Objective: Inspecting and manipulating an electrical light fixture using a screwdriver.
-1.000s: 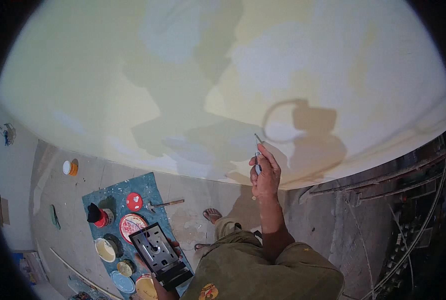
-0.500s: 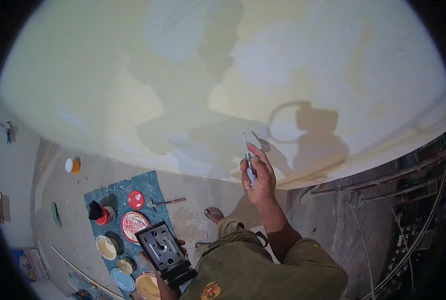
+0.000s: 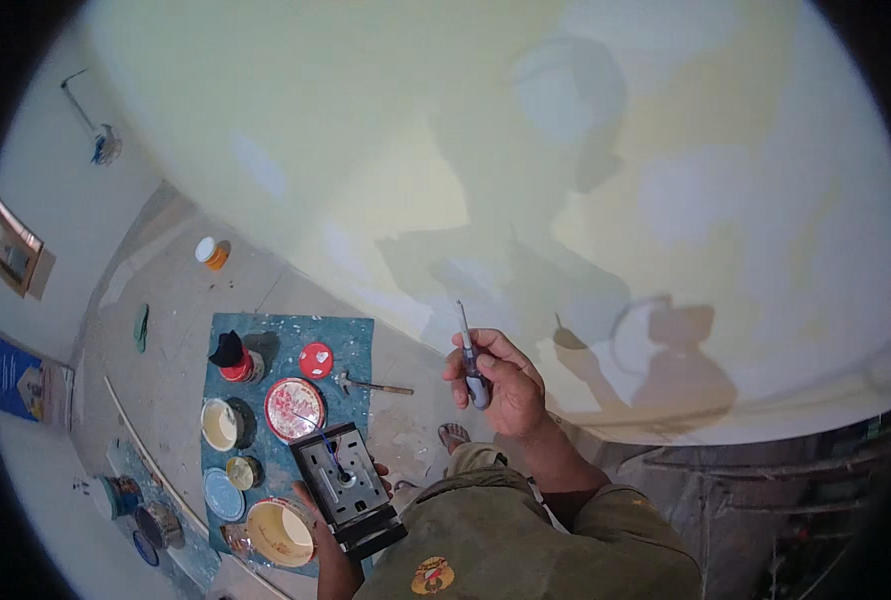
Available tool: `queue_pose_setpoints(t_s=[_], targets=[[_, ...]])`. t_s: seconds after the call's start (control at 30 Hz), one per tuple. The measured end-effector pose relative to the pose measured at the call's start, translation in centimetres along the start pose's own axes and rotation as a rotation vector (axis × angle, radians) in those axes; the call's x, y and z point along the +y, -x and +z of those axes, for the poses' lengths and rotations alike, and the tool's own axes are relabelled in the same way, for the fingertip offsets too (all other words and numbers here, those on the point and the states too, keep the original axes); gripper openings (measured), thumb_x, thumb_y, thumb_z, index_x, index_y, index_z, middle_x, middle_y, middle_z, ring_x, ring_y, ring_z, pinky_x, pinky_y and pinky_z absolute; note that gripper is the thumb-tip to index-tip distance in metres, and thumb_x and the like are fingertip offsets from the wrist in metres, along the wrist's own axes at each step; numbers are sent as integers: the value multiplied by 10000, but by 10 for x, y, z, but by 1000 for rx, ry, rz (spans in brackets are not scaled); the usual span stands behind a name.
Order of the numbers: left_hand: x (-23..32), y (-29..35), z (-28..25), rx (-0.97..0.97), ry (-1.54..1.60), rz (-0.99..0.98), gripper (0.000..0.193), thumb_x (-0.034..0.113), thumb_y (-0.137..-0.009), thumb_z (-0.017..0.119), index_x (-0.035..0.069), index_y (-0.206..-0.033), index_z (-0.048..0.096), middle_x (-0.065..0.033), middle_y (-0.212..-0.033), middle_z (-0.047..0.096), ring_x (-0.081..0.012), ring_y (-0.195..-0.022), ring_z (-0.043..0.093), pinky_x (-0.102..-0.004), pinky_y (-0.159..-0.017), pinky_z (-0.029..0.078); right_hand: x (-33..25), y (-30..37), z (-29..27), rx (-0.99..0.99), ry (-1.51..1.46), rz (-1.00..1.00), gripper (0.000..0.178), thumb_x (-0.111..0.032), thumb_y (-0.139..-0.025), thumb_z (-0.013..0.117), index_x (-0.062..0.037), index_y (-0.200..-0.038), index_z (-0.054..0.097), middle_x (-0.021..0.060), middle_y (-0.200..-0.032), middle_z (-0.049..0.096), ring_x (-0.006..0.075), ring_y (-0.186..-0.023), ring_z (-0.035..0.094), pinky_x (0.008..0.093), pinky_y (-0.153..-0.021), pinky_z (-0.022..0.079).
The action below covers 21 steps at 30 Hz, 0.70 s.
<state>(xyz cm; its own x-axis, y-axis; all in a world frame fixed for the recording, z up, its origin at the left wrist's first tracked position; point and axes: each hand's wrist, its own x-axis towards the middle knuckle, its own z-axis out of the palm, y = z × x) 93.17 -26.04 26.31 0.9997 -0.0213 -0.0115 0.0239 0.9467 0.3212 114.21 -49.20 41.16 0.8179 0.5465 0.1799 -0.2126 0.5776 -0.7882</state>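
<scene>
At about five o'clock from the middle of the view, the right hand [image 3: 511,385] has its thumb and fingers closed around the handle of a screwdriver [image 3: 479,388], with no gap left, and the shaft points between eleven and twelve o'clock, free of any contact. This grip, I think, leaves the tip uncovered and easy to direct. Toward seven o'clock is a black box [image 3: 349,485], a shallow case with a slotted metal plate inside and a thin wire [image 3: 340,455] near its centre. The left hand [image 3: 316,507] carries it from below: the fingers are spread to the width of the case and curl at its two sides, though the palm is hidden. The hollow side is turned upward, probably so that the eyes can look into it. Between seven and eight o'clock, a blue-green mat [image 3: 358,345] lies on the floor, perhaps to catch drops, since it is spotted with paint. On it stand a cream bucket [image 3: 220,425] and a wide tub [image 3: 281,530], together with a red lid [image 3: 316,360]. The hammer [image 3: 381,388] rests with its head on the mat, while its handle passes beyond the edge toward three o'clock, which likely makes it simple to pick up.
</scene>
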Motion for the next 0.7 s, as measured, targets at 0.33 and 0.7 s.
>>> queue_pose_setpoints(t_s=[0.33,0.7], targets=[[-15,1,-28,-80,241,102,1248,838,-662,694,105,-1569,250,-415,-1420,407,-591,-1207,526,-708,-926,491,4,-23,12,-243,360,-167,311,-257,-1036,554,39,-1129,567,128,-886,625,138,-702,531,283,-640,465],[-15,-10,-24,-61,207,148,1242,889,-674,617,141,-1585,228,-394,-1412,433,-566,-1181,552,-669,-961,488,-63,-31,51,-820,261,-303,180,-88,-892,721,-20,-1055,687,70,-811,657,202,-646,649,317,-543,513]])
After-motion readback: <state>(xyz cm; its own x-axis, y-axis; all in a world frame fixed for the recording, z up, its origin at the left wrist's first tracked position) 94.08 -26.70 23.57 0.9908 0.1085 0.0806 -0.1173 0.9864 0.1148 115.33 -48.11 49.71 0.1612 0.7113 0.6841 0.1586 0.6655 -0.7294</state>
